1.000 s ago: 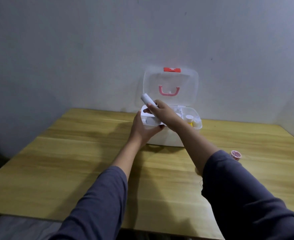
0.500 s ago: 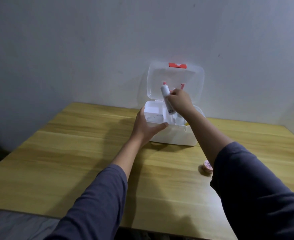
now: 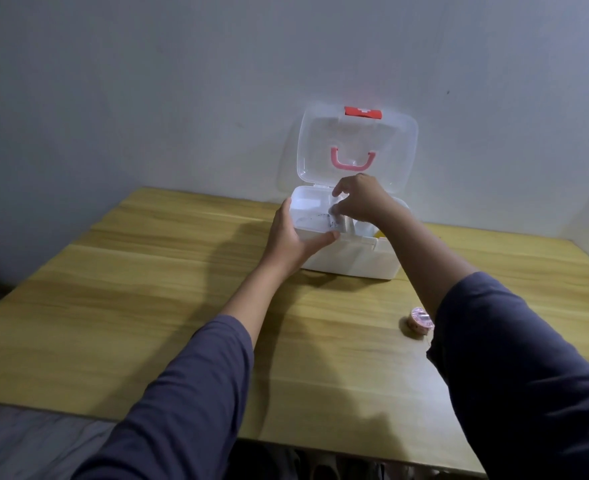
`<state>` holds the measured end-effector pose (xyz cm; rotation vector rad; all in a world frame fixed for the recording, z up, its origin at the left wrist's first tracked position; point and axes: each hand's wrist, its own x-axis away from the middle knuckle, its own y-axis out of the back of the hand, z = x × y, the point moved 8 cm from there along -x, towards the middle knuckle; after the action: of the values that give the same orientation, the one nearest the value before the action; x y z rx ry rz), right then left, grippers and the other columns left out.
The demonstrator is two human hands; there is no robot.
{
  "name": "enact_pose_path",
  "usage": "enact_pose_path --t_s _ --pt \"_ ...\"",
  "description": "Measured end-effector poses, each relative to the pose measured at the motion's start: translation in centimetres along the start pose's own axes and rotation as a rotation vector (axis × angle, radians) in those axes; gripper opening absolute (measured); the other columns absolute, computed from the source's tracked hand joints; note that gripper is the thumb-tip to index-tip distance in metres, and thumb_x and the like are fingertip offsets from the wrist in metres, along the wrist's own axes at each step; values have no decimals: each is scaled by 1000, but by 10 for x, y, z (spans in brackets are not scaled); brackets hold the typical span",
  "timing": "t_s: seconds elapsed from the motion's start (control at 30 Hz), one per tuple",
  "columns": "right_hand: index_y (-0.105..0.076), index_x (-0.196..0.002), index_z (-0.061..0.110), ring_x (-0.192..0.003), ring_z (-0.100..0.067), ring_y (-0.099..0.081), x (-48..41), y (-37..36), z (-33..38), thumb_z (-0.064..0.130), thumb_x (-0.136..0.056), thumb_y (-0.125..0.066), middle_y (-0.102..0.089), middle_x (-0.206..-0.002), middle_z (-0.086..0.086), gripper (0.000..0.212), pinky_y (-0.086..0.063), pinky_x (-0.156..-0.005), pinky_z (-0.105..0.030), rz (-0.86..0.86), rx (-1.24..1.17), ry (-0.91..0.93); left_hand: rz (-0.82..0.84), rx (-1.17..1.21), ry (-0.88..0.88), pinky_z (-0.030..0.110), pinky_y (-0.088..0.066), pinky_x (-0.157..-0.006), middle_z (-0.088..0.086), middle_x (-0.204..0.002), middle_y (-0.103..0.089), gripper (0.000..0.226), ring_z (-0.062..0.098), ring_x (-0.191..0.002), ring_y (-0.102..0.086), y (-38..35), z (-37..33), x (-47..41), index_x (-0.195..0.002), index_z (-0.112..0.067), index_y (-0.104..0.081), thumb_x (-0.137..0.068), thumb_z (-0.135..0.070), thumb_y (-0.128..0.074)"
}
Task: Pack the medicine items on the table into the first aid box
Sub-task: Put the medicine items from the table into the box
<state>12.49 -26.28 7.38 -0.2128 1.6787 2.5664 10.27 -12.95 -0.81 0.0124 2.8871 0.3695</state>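
No brand or wording can be read; the only marking is a white cross on the red latch (image 3: 362, 112) at the top of the raised lid (image 3: 357, 147), and dark print on the tube is too blurred to make out. The first aid box (image 3: 352, 259) is smooth white plastic with rounded corners, standing near the far edge of the wooden table (image 3: 147, 306) against the wall; its translucent lid stands upright and carries a pink handle (image 3: 352, 161). The left hand (image 3: 291, 240) clasps the box's near left corner, thumb along the front rim, fingers wrapped around the side. The right hand (image 3: 362, 202) reaches over the open tray, its fingers pinching a white tube (image 3: 336, 216) that is lowered inside the box. A small round pink item (image 3: 419, 318) lies on the table toward the right edge, well apart from the box.
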Motion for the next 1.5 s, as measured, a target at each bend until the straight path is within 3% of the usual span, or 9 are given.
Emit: enact_pose_path --t_s 0.23,0.4,0.6,0.77,0.87,1.0,1.17,1.37,1.5 --pt "-66 -101 -6 -101 -33 -61 7 5 3 8 -78 -65 -68 -110 -20 28 -52 -89 -41 -40 -40 14 -1 7 -21 23 -28 -99 -1 -151 -33 99 11 -136 -33 0 -3 1 -148 -18 -25 -70 -34 -84" --pt "-69 -98 3 -92 -24 -64 34 44 -9 9 -84 -56 -70 -99 -12 20 -48 -77 -27 -352 -224 20 13 -5 -37 26 -33 -99 1 -147 -37 98 17 -133 -37 2 -7 1 -148 -16 -26 -70 -35 -84" --pt "-67 -92 4 -93 -29 -61 113 53 -117 11 -85 -54 -67 -98 -18 17 -34 -72 -17 -607 -225 -138 16 -41 -35 31 -32 -112 6 -153 -32 102 20 -140 -33 2 -4 3 -149 -14 -22 -71 -38 -82" --pt "-58 -114 3 -105 -28 -54 154 14 -213 28 -94 -45 -58 -118 -13 35 -37 -79 -25 -360 -219 -396 22 -40 -45 39 -37 -111 6 -147 -40 99 21 -134 -41 1 -6 3 -147 -14 -29 -69 -40 -84" --pt "-60 -111 3 -109 -33 -55 170 3 -223 33 -94 -44 -59 -115 -21 37 -40 -89 -30 -300 -188 -406 29 -38 -30 41 -38 -112 6 -147 -41 108 21 -135 -41 1 -6 3 -147 -15 -29 -60 -51 -83" --pt "-62 -107 4 -95 -24 -54 182 -4 -188 27 -93 -49 -55 -110 -20 30 -32 -79 -16 -316 -232 -273 24 -38 -4 43 -38 -112 6 -149 -41 124 22 -136 -42 3 -3 1 -147 -16 -30 -44 -66 -79" --pt "-58 -114 14 -105 -19 -48 189 -30 -134 41 -87 -54 -53 -111 -9 38 -42 -95 -31 -182 -211 -26 23 -47 -2 44 -41 -110 4 -146 -45 121 21 -133 -46 4 1 -3 -145 -19 -32 -45 -66 -81" --pt "-60 -106 12 -95 -20 -46 183 -48 -91 31 -85 -61 -56 -101 -5 28 -43 -86 -31 -107 -82 208 15 -34 -10 44 -39 -111 4 -148 -42 123 22 -135 -44 1 0 0 -147 -18 -30 -45 -66 -80" --pt "-60 -104 10 -92 -15 -46 175 -46 -84 26 -84 -64 -49 -97 3 25 -39 -82 -16 -140 -192 236 23 -22 -3 44 -36 -113 5 -152 -37 126 22 -139 -39 1 -3 5 -149 -17 -26 -45 -65 -78"
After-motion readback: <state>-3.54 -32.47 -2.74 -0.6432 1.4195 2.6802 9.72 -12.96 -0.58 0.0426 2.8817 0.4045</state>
